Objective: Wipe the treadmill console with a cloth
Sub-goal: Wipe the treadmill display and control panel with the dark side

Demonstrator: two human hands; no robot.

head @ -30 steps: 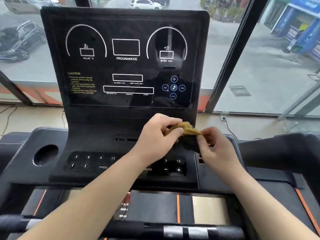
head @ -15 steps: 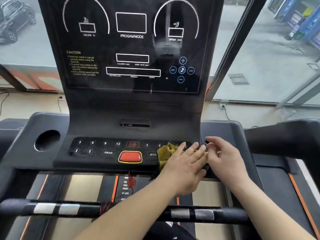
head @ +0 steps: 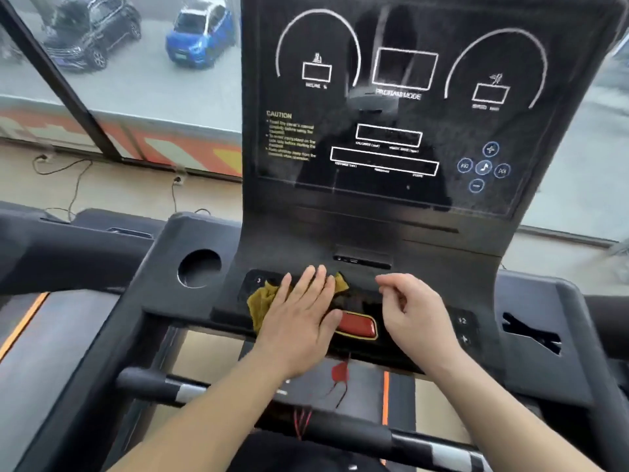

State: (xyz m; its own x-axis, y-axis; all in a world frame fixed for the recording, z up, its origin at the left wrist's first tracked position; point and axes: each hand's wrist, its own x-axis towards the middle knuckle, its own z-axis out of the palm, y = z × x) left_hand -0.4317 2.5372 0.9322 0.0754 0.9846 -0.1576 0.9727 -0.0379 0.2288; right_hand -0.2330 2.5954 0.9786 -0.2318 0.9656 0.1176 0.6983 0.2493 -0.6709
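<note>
Flat left hand presses the cloth on the left of the treadmill console (head: 289, 240) keypad.

Just right of the round cup holder (head: 199, 268), the mustard cloth (head: 262, 303) lies bunched on the left end of the button panel, its edges showing on both sides of the left hand (head: 304, 311). That hand lies flat on it with fingers straight and together, likely to spread pressure over the keys. Its thumb reaches towards the red stop button (head: 357, 327) just beside it. Further right, the right hand (head: 413, 308) hovers over the panel, fingers loosely curled and grasping nothing, seemingly kept clear of the wiping path. The upright screen (head: 391, 131) beyond looks dusty and probably awaits wiping.
</note>
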